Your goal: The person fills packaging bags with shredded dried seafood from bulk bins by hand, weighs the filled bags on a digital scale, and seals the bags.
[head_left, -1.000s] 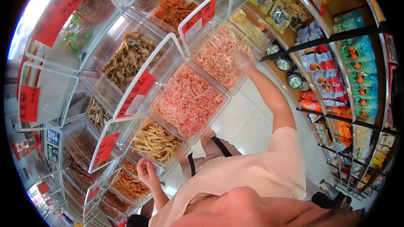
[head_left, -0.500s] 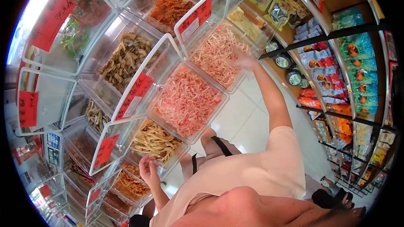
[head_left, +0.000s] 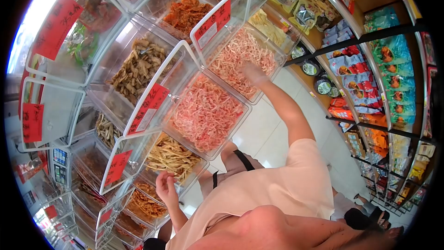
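In the head view my right hand point(head_left: 253, 73), smeared by motion, is over the near side of a clear bin of pale pink shreds point(head_left: 229, 55) that look like dried squid. Its fingertips blend into the shreds, so whether it grips any cannot be told. My left hand point(head_left: 166, 188) is raised with loosely bent fingers and nothing visible in them. It is beside the clear bin of yellowish dried strips point(head_left: 172, 156). Between my hands stands a bin of brighter pink shreds point(head_left: 208, 111).
Brown dried pieces point(head_left: 141, 67) and orange shreds point(head_left: 187, 13) fill other bins. Clear upright panels with red price signs point(head_left: 149, 107) rise between rows. Shelves of packets point(head_left: 395, 83) run along the right, with white floor tiles point(head_left: 263, 127) between. Another person's feet point(head_left: 381, 220) show at bottom right.
My right hand has moved left and slightly down, from the bin's right edge to over the pale pink shreds. My left hand has barely moved.
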Tool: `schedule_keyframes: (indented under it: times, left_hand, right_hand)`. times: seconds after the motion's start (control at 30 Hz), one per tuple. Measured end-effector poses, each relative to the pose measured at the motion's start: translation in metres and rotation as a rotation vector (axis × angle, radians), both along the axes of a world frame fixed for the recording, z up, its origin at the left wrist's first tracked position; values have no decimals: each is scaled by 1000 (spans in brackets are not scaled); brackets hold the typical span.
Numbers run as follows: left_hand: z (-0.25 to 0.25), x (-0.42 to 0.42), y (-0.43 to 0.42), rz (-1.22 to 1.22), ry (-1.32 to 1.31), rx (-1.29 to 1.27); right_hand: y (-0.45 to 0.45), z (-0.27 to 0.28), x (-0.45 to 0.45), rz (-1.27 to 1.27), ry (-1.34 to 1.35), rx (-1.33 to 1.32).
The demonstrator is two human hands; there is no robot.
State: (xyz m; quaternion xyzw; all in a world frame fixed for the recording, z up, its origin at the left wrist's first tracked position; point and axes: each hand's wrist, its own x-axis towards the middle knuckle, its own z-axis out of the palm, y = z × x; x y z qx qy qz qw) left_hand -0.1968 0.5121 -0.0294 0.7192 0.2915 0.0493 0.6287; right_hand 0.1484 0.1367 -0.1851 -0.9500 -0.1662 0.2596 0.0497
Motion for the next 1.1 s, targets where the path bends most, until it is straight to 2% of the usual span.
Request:
schedule_keyframes:
  times: [0.03, 0.1, 0.17, 0.2, 0.3, 0.37, 0.5, 0.57, 0.6, 0.67, 0.73, 0.77, 0.83, 0.87, 0.9, 0.97, 1.0, 1.07, 1.1]
  left_hand:
    - [0, -2, 1, 7, -8, 14]
    - [-2, -5, 4, 16, -15, 5]
    - [-3, -6, 4, 23, -23, 1]
    - [-2, -6, 4, 22, -32, -3]
    - [1, -8, 6, 1, -40, -2]
    - [2, -10, 7, -22, -44, -2]
    - [2, -13, 10, -20, -46, 1]
    - [3, -15, 11, -9, -42, 12]
    - [4, -17, 12, -9, -47, 11]
    - [1, -20, 14, 40, -65, 9]
    - [1, -29, 17, 62, -44, 36]
    - [10, -31, 18, 34, -44, 94]
    - [30, -32, 21, 41, -29, 184]
    - [36, -37, 27, 56, -18, 199]
    - [42, -45, 34, 174, -6, 222]
    - [48, -68, 49, 153, -34, 220]
    - [50, -83, 55, 208, -30, 238]
    - [50, -107, 73, 277, -114, 238]
    - [54, -120, 80, 301, -109, 240]
  right_hand:
    - [-8, 0, 2, -221, 16, 183]
    - [-21, 2, 3, -434, 29, 361]
    - [-18, 32, 2, -185, -240, 341]
    - [-14, 50, 4, -182, -240, 341]
    - [-5, 89, 9, -274, -278, 374]
    - [-11, 99, 20, -498, -224, 570]
    - [-28, 101, 34, -494, -201, 648]
    - [-21, 115, 29, -750, 8, 1002]
    - [-21, 112, 27, -737, 10, 1002]
    - [-24, 97, 28, -676, -10, 1207]
    - [-28, 86, 31, -700, -94, 769]
    - [-86, -16, 57, -506, -20, 872]
    - [-119, -50, 80, -419, 129, 757]
    - [-102, -22, 79, -449, 168, 812]
    - [-83, 17, 75, -498, 226, 961]
    - [-63, 68, 83, -438, 374, 1175]
    - [-7, 129, 46, -575, 59, 1018]
    - [25, 164, 46, -489, 18, 1031]
    - [42, 182, 45, -386, 63, 1119]
